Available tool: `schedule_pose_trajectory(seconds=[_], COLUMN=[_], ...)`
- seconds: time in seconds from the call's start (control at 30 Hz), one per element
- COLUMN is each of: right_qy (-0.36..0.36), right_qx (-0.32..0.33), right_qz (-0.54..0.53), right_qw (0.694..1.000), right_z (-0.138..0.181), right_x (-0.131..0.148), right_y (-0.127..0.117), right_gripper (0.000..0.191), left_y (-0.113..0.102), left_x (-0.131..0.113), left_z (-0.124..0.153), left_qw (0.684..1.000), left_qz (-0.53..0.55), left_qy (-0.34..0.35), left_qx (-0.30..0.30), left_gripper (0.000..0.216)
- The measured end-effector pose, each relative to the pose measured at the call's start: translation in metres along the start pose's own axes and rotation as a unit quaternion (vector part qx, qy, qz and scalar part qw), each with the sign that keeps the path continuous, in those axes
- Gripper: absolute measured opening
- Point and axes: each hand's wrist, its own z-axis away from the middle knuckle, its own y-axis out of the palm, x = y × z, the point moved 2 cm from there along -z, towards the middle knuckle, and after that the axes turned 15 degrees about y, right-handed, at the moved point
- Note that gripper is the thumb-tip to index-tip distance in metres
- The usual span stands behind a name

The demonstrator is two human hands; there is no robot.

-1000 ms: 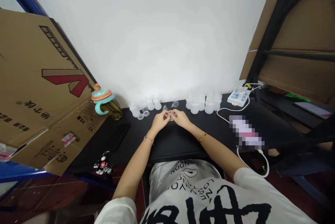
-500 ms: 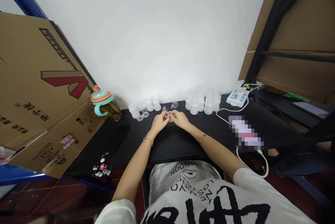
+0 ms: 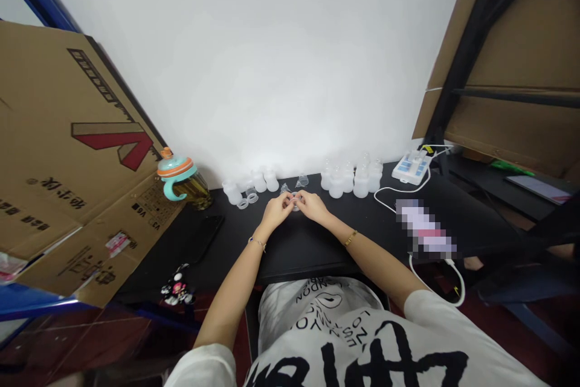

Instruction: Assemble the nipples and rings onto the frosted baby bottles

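Barely anything has shifted since the earlier frame: left hand (image 3: 276,212) and right hand (image 3: 313,206) still pinch a small, clear, round plastic piece (image 3: 296,209) mid-way along the black table (image 3: 299,248); translucent white plastic bottles (image 3: 361,186) line the table's far edge.

The single camera sits on the wearer's head, at the near side of the counter (image 3: 312,248), looking forward and down across it. It faces the white wall (image 3: 254,61) behind the counter, and its lower edge takes in the wearer's shirt (image 3: 335,332) in front. The wide view keeps the left hand (image 3: 275,210) and right hand (image 3: 313,207) small over the counter, and reaches the cardboard (image 3: 54,145) at its left end.
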Motion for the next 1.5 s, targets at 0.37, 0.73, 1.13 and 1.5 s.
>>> schedule_pose_trajectory(seconds=[0.37,0.73,1.13,1.5], right_qy=[0.017,0.021,0.013,0.019], right_qx=[0.009,0.038,0.023,0.018], right_qz=[-0.042,-0.050,-0.030,-0.046], right_qw=[0.999,0.998,0.999,0.999], right_z=[0.004,0.010,0.009,0.007], right_x=[0.003,0.008,0.007,0.005], right_y=[-0.003,-0.005,-0.003,-0.005], right_gripper=[0.017,0.016,0.019,0.018], left_y=[-0.001,0.000,0.000,0.001], left_x=[-0.005,-0.002,-0.001,-0.003], left_z=[0.000,0.001,0.001,0.001], left_qw=[1.000,1.000,1.000,1.000], left_qz=[-0.022,-0.013,-0.007,-0.013], left_qy=[0.003,0.002,-0.019,-0.019], left_qx=[0.004,0.018,0.006,0.005], left_gripper=[0.018,0.021,0.016,0.017])
